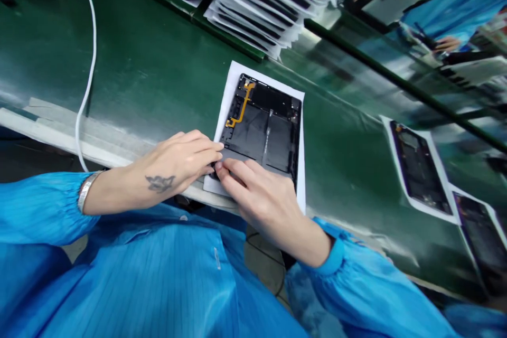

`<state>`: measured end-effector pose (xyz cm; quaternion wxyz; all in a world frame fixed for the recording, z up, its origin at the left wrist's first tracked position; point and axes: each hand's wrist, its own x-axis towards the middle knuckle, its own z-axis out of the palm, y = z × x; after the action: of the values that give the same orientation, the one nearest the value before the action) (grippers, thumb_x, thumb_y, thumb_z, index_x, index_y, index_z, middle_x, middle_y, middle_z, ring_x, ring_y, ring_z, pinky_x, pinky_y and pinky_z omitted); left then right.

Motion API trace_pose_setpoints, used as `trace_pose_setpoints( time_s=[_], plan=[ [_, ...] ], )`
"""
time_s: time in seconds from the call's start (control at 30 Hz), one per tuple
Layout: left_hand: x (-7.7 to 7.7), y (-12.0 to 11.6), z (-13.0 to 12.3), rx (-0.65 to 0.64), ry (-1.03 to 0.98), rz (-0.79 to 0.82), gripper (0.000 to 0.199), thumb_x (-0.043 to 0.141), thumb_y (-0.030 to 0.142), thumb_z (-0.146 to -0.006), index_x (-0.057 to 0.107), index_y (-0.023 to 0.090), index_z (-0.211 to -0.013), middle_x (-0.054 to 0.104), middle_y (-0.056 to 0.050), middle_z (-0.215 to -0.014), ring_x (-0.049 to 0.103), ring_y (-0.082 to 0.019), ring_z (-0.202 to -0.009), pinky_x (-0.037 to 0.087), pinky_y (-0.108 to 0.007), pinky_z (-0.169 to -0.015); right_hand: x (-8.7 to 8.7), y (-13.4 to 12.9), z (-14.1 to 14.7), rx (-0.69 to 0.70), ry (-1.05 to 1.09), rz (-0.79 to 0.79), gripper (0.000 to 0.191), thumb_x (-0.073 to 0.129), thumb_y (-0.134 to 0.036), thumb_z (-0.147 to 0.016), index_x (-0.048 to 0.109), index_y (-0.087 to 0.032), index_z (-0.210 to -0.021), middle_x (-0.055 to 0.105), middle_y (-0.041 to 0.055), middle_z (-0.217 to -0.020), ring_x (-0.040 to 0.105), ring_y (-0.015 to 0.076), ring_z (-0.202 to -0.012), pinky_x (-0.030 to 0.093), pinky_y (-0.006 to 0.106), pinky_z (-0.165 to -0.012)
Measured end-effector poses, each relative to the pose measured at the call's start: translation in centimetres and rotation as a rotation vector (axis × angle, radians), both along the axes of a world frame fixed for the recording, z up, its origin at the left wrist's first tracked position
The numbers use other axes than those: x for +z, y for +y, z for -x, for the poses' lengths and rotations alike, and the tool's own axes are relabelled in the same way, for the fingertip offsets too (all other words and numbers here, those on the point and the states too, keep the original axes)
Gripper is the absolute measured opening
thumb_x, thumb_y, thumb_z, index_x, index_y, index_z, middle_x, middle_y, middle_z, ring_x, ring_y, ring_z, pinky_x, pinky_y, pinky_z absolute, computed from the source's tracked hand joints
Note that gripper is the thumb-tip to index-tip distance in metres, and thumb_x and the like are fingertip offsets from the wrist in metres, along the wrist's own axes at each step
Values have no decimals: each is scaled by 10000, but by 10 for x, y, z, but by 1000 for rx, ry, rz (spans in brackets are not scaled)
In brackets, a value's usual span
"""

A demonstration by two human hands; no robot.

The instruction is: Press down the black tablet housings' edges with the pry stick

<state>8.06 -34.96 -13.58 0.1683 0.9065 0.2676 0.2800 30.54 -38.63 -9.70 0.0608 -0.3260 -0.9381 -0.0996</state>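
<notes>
A black tablet-like housing (257,127) with an orange flex strip (243,105) lies on a white sheet (299,185) near the bench's front edge. At the housing's near left corner, my left hand (178,163) rests with its fingers together, touching the edge. Beside it my right hand (265,195) reaches over the near end, thumb and fingertips pressed down at the same corner. The two hands' fingertips nearly meet. Whatever the fingertips hold there is too small to make out.
Stacks of white sheets with dark panels (257,5) stand at the back of the green bench (150,63). A white cable (93,47) hangs over the front edge at left. Two more housings (422,169) lie on sheets at right. A person in blue (467,0) is beyond the rail.
</notes>
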Motion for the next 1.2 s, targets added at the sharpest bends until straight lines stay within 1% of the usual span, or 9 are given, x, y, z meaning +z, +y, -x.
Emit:
trace_pose_setpoints(
  time_s=[0.13,0.23,0.37,0.53,0.73,0.83,0.93,1.07,1.2],
  plan=[
    [-2,-2,0,11,-7,-26,294,493,270,-1043,598,134,-1281,669,-131,-1287,626,-245,-1153,550,-429,-983,10,6,-1,19,-35,55,325,342,-130,-1047,659,-137,-1116,703,96,-1063,587,159,-835,405,273,-554],
    [-3,-5,0,25,-5,-36,307,482,265,-1045,581,126,-1301,667,-138,-1285,618,-254,-1161,549,-449,-985,12,5,2,44,-50,18,310,360,-128,-1041,669,-120,-1061,700,93,-1000,575,160,-789,402,282,-547],
    [-3,-8,-1,32,-1,-35,293,504,208,-1026,585,126,-1295,665,-130,-1294,606,-265,-1182,542,-453,-994,12,2,7,37,-72,-50,240,440,-96,-1009,676,-119,-966,689,73,-915,548,163,-730,357,311,-514],
    [-3,-7,1,21,10,-38,291,497,223,-1030,595,121,-1285,662,-148,-1299,606,-277,-1187,538,-476,-991,14,3,8,45,-107,11,262,405,-124,-1032,664,-133,-994,685,69,-934,572,165,-786,351,303,-521],
    [-5,-5,2,7,-26,-37,321,511,211,-1019,582,134,-1322,664,-137,-1303,605,-275,-1196,540,-464,-992,14,-3,15,3,-171,-79,266,406,-112,-1023,665,-145,-971,662,59,-853,539,166,-745,323,314,-511],
    [-7,-3,2,7,-32,-56,313,511,216,-1022,595,104,-1302,680,-139,-1278,613,-268,-1167,543,-457,-994,9,-2,14,-11,-147,-26,251,409,-126,-1025,659,-140,-1006,678,67,-898,563,170,-772,360,295,-529],
    [-11,-3,6,-4,-29,-67,354,509,264,-1034,576,105,-1343,659,-133,-1335,590,-255,-1218,530,-446,-1035,4,-2,5,-58,-14,90,258,409,-121,-1019,652,-137,-1103,706,80,-1012,619,175,-867,466,273,-621],
    [-14,-5,14,51,-21,-55,431,538,305,-1024,531,118,-1413,603,-134,-1428,543,-260,-1306,502,-450,-1087,-3,-11,-10,-213,422,170,282,441,-120,-1017,652,-190,-1192,713,76,-1114,669,170,-995,552,273,-810],
    [-12,-8,15,79,-33,-70,367,546,272,-1017,588,127,-1352,670,-124,-1333,585,-254,-1232,525,-451,-1046,-13,-21,-12,-276,607,178,271,497,-132,-1004,689,-214,-1177,710,71,-1069,697,159,-952,568,261,-792]
  ],
)
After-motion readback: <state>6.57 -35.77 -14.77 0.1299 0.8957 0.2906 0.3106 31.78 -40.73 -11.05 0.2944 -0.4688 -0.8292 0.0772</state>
